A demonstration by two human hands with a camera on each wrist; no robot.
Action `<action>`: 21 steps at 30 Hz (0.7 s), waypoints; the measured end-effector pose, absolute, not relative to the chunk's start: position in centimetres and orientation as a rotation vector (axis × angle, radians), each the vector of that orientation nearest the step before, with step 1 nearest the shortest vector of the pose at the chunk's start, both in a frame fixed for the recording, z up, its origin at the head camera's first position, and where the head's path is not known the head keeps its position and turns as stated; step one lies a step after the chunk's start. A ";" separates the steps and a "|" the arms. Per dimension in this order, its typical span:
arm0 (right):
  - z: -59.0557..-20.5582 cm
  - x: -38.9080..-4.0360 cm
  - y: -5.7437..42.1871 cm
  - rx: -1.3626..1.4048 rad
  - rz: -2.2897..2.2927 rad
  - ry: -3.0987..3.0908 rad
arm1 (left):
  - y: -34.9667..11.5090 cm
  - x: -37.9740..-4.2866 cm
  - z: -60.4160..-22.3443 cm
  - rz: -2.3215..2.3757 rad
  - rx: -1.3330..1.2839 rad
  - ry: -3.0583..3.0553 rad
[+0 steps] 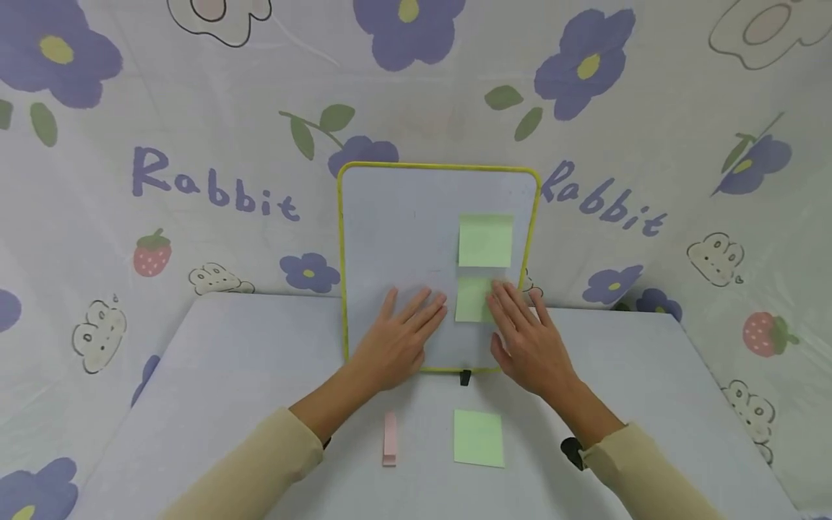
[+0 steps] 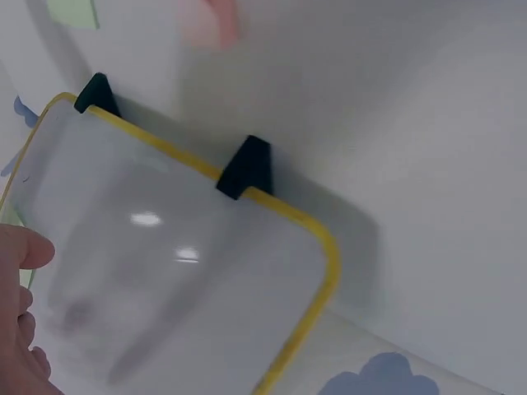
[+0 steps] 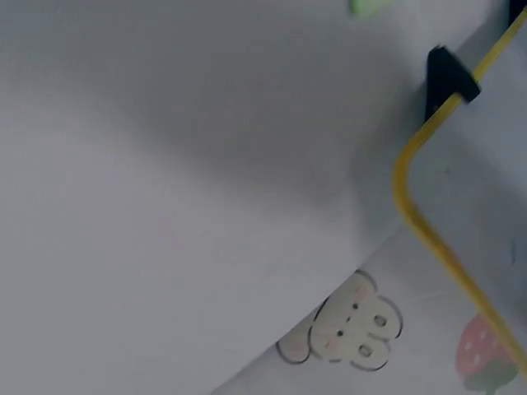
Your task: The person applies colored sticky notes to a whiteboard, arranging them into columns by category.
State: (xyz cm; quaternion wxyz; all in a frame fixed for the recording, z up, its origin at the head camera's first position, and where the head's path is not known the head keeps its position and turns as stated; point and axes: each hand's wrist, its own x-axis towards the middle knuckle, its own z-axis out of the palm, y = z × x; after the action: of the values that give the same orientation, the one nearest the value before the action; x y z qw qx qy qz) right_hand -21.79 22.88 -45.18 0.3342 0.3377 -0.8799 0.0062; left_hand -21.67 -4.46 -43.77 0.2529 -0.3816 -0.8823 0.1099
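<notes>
A whiteboard (image 1: 396, 238) with a yellow rim stands upright against the patterned backdrop. Two light green sticky notes are on its right half, an upper note (image 1: 485, 242) and a lower note (image 1: 471, 303) just beneath. My right hand (image 1: 531, 347) has its straight fingertips at the lower note's right edge, overlapping it. To the left of that note, my left hand (image 1: 398, 347) lies over the board with fingers extended, holding nothing. In the left wrist view, the left hand (image 2: 20, 321) shows only in part at the left edge. The right wrist view does not show the right hand.
Black feet (image 2: 247, 169) hold the board's lower rim. On the white table in front lie another green sticky note (image 1: 478, 439) and a narrow pink object (image 1: 389, 440). The floral cloth backdrop (image 1: 416, 101) rises behind the table.
</notes>
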 end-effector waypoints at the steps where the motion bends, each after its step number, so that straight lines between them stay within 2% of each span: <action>1: -45.2 -21.5 22.6 0.886 0.040 -2.305 | -4.9 -21.5 -44.0 0.273 -1.047 -2.400; 15: -47.4 -17.6 18.1 1.048 0.396 -2.470 | -10.6 -17.7 -47.3 0.082 -1.185 -2.613; 21: -47.7 -16.0 16.4 0.972 0.752 -2.733 | -12.6 -15.6 -49.1 -0.027 -1.275 -2.758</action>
State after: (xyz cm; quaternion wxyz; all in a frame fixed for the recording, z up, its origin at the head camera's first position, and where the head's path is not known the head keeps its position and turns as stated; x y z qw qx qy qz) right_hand -15.97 16.43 -47.69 0.0725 0.3236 -0.9096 0.2501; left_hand -15.60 -12.64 -49.10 0.0515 -0.4189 -0.9065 -0.0089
